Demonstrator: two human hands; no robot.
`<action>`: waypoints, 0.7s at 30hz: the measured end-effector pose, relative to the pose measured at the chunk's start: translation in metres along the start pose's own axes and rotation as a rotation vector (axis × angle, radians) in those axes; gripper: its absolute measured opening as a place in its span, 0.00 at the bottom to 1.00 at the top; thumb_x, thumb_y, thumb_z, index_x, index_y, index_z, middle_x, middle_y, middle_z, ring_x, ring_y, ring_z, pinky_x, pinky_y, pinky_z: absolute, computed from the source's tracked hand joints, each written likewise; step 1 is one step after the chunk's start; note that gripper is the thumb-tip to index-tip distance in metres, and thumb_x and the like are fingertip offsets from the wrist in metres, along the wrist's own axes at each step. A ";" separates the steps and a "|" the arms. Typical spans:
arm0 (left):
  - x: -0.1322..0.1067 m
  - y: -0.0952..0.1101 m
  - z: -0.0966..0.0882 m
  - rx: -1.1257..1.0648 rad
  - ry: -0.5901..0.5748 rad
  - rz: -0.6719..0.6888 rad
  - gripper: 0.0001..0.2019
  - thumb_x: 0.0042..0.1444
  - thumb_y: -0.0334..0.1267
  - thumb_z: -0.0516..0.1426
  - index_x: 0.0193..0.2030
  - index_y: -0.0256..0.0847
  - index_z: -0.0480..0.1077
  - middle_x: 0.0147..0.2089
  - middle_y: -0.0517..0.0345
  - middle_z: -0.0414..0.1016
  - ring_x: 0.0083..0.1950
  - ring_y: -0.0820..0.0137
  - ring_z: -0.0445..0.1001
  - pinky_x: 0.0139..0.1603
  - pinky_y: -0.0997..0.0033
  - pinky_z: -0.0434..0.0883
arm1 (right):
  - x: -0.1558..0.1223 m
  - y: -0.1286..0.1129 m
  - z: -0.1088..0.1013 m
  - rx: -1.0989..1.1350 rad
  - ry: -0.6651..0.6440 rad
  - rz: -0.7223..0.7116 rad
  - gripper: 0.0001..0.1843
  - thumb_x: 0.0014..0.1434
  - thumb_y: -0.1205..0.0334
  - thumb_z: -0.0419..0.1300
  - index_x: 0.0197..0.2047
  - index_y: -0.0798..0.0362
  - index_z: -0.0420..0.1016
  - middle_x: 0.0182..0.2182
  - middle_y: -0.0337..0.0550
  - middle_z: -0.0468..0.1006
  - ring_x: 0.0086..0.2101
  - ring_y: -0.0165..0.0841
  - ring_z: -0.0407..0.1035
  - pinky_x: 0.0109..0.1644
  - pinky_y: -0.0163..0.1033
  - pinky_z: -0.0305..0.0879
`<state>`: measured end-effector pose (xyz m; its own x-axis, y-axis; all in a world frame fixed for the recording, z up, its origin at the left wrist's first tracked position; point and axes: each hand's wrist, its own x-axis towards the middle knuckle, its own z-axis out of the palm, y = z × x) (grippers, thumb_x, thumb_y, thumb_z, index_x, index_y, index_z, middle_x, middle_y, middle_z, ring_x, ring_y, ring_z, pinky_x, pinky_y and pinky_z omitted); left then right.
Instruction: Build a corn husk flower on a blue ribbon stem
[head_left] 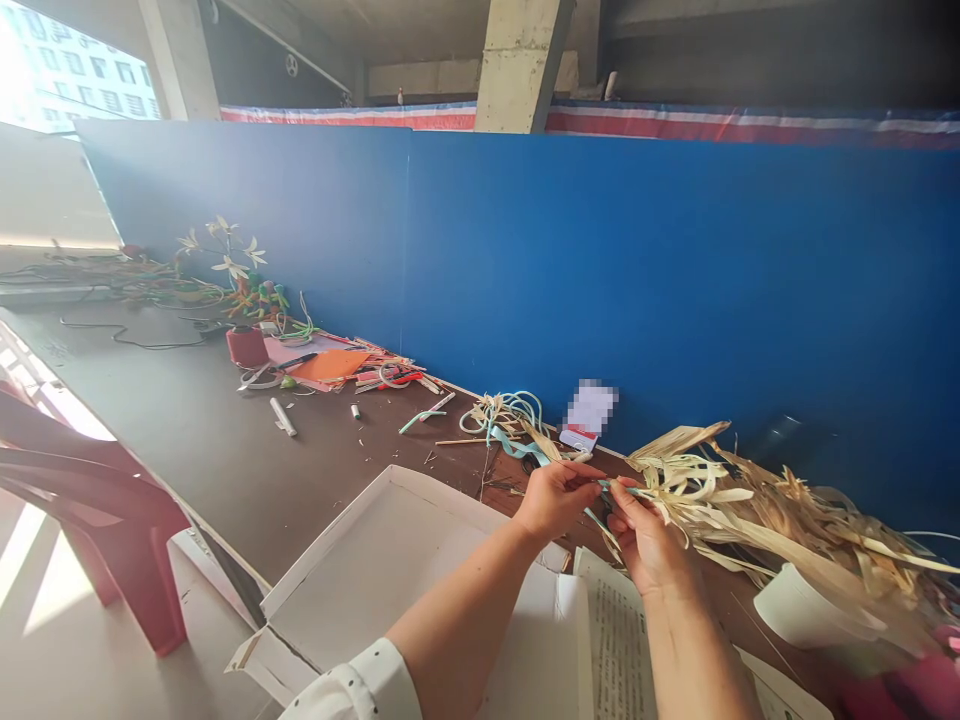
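Note:
My left hand (553, 497) and my right hand (646, 540) meet above the brown table (225, 450), both with fingers closed in a pinch. Between them runs a thin teal strip (604, 487) joined to pale dried husk strips (686, 485). The left fingers pinch the strip's left end. The right hand grips the husk bundle where the strip meets it. A large heap of dried husk (795, 530) spreads to the right of my right hand.
A flattened white cardboard box (390, 570) and a printed sheet (619, 640) lie under my forearms. Cord loops (510, 410), orange paper (330, 365), scissors (259, 378), a red pot of craft flowers (244, 340), a white cup (810, 605). Blue partition (637, 280) behind; red plastic chair (105, 510) at left.

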<state>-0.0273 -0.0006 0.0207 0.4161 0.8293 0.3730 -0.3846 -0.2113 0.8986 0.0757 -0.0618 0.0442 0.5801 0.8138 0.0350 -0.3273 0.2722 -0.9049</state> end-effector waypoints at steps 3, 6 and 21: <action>0.001 -0.003 -0.002 -0.012 0.000 -0.026 0.11 0.49 0.40 0.60 0.37 0.36 0.77 0.30 0.56 0.74 0.26 0.77 0.66 0.30 0.77 0.65 | -0.001 -0.001 0.002 0.008 0.004 0.008 0.23 0.29 0.62 0.76 0.30 0.54 0.73 0.21 0.30 0.63 0.19 0.19 0.51 0.17 0.25 0.52; 0.003 -0.005 -0.003 0.053 0.030 -0.034 0.11 0.49 0.40 0.60 0.36 0.35 0.77 0.30 0.55 0.74 0.28 0.76 0.67 0.30 0.77 0.66 | -0.002 -0.001 0.003 0.052 -0.006 0.023 0.22 0.31 0.63 0.76 0.31 0.54 0.73 0.22 0.30 0.63 0.20 0.18 0.51 0.18 0.24 0.53; 0.004 0.004 0.001 -0.068 -0.020 -0.228 0.15 0.44 0.47 0.63 0.29 0.35 0.71 0.17 0.63 0.65 0.17 0.78 0.61 0.20 0.77 0.58 | -0.004 0.005 0.011 0.352 -0.035 0.101 0.20 0.32 0.72 0.74 0.27 0.57 0.69 0.19 0.28 0.62 0.17 0.15 0.48 0.15 0.21 0.50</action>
<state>-0.0266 0.0017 0.0265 0.5145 0.8409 0.1677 -0.3333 0.0159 0.9427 0.0638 -0.0580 0.0444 0.5076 0.8612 -0.0269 -0.6217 0.3444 -0.7035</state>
